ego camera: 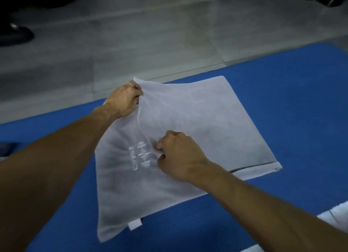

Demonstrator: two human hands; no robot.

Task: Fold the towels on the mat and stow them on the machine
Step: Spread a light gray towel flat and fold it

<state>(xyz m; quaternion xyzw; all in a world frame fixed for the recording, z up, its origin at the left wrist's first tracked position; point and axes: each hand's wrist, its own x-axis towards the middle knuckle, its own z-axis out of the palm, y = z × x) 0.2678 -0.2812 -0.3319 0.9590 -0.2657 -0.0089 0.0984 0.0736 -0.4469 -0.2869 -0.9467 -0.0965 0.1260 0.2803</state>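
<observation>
Towel (212,120), pale grey and thin, lies spread on the blue mat (301,101), and we see it filling the middle of the view. Its far edge runs toward 1 o'clock, and its near corner hangs down toward 7 o'clock, where a small white tag (135,224) sticks out. White lettering (140,156) is stitched on the cloth just left of centre. A dark stripe crosses the towel near its 4 o'clock edge.

Our left hand (123,100) sits at about 11 o'clock from the towel's middle, its fingers curled tight around a bunched corner and lifting it off the mat, so that creases fan out from the grip. A ring (130,84) shows on one finger. Our right hand (177,155) is at the centre, fingers and thumb pinching a gathered fold of cloth beside the lettering.

Another white cloth (337,217) lies on the mat at 4 o'clock, cut off by the frame. Beyond the mat, at 12 o'clock, is grey tiled floor (150,35), and a dark shoe (15,33) stands at 10 o'clock.
</observation>
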